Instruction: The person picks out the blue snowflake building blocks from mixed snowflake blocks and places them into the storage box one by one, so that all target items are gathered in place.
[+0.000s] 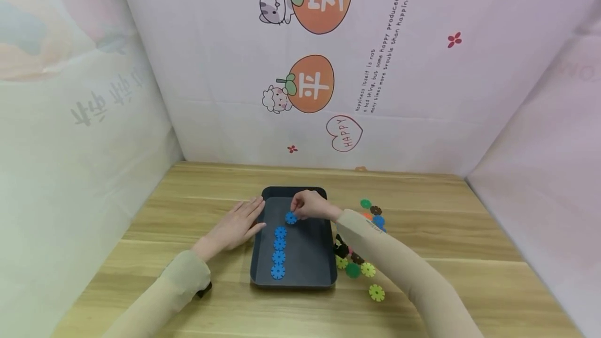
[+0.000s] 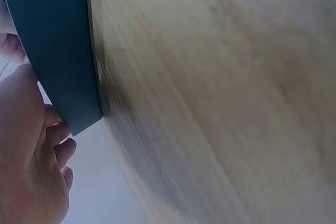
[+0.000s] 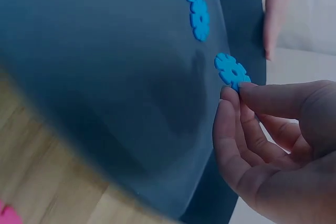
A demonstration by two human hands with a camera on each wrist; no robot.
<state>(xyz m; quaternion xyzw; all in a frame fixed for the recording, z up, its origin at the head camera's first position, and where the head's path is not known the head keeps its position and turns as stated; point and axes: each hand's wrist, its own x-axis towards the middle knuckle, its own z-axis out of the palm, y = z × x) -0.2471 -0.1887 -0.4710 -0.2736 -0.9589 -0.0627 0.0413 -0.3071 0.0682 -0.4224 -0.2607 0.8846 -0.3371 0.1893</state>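
Observation:
My right hand (image 1: 310, 205) pinches a blue notched disc (image 1: 291, 218) between thumb and fingertips over the upper part of a dark tray (image 1: 314, 265). In the right wrist view the held disc (image 3: 231, 71) shows its slotted rim and small centre hole. Several more blue discs (image 1: 279, 257) lie in a column along the tray's left side, below the held one. My left hand (image 1: 237, 226) has its fingers stretched out, the fingertips at the tray's left rim. The left wrist view shows that hand (image 2: 34, 156) beside the tray's outer wall (image 2: 58, 40).
Loose discs lie right of the tray, partly hidden by my right forearm: yellow-green (image 1: 376, 292), dark green (image 1: 353, 270), brown (image 1: 375, 210), blue (image 1: 378, 220) and others. A patterned cloth wall (image 1: 399, 134) stands behind the wooden table (image 1: 211, 176), with cloth at both sides.

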